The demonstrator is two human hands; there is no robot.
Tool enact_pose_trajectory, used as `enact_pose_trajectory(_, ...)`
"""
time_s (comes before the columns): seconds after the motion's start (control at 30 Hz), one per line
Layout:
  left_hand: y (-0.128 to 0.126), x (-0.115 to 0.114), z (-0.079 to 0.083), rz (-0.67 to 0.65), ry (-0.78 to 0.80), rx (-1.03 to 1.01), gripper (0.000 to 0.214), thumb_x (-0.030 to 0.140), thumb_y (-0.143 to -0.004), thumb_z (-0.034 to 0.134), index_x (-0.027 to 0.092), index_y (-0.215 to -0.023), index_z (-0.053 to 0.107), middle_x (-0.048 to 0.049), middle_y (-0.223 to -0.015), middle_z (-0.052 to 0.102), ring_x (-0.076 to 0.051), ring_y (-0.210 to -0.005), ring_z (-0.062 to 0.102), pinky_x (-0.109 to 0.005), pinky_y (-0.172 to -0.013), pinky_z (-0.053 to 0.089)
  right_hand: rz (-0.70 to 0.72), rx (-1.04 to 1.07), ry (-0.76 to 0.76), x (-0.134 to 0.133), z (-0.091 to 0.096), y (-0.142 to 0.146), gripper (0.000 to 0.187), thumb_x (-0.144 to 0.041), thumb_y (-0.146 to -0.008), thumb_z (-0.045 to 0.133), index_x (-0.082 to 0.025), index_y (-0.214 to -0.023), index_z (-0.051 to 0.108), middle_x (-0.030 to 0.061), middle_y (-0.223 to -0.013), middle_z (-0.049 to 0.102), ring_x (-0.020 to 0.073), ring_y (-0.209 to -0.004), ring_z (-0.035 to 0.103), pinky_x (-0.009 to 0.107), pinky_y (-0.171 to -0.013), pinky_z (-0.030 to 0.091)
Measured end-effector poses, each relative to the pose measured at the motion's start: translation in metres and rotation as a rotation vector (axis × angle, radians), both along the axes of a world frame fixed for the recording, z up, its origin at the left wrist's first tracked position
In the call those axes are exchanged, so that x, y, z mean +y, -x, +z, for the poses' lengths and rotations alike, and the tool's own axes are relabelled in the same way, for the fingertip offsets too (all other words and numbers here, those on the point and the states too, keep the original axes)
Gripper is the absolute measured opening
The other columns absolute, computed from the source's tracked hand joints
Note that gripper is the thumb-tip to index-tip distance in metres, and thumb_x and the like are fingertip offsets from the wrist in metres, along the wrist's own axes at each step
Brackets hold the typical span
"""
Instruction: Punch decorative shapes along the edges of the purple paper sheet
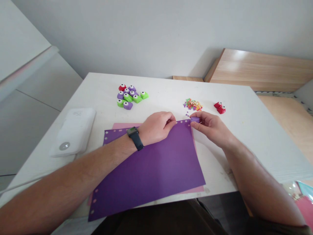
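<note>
A purple paper sheet (156,166) lies on the white table (244,137), on top of a pink sheet (122,125). Small star holes run along its far and left edges. My left hand (157,127), with a dark watch on the wrist, is curled and pinches the sheet's far edge. My right hand (210,125) is closed on a small purple punch (195,119) set at the sheet's far right corner. A few purple cut-outs lie just beyond that corner.
A cluster of several red, purple and green punches (129,96) sits at the far middle. A pile of coloured cut-outs (192,104) and two red punches (220,107) lie far right. A white device (73,130) rests at left. Wooden furniture (259,70) stands behind.
</note>
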State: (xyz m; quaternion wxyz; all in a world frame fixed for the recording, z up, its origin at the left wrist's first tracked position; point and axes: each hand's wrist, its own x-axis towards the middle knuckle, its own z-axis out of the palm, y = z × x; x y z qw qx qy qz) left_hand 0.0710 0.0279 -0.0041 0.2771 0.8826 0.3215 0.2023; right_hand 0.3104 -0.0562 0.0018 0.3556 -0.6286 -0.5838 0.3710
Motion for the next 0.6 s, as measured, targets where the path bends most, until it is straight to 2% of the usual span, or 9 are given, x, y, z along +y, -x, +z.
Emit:
enact_pose_trajectory(0.37, -0.0001, 0.0001, 0.0004, 0.002, -0.001, 0.0, 0.016, 0.028, -0.097, 0.056, 0.019, -0.093, 0.068, -0.0026, -0.087, 0.071, -0.018, -0.079, 0.065, -0.031, -0.071, 0.045, 0.007, 0.045, 0.006, -0.0002, -0.0002, 0.0001, 0.041, -0.05, -0.085, 0.075, -0.023, -0.116, 0.069, 0.0042, -0.096, 0.071, 0.0183, -0.078, 0.062, 0.034, -0.071, 0.05)
enact_pose_trajectory(0.6, -0.0002, -0.0003, 0.0005, 0.004, 0.002, -0.001, 0.016, 0.028, -0.097, 0.056, 0.019, -0.093, 0.068, -0.0028, -0.088, 0.071, -0.018, -0.08, 0.065, -0.03, -0.071, 0.046, 0.027, 0.121, 0.023, -0.0011, 0.0059, 0.0014, 0.042, -0.049, -0.084, 0.076, -0.02, -0.114, 0.069, 0.0049, -0.098, 0.07, 0.0182, -0.082, 0.061, 0.033, -0.074, 0.048)
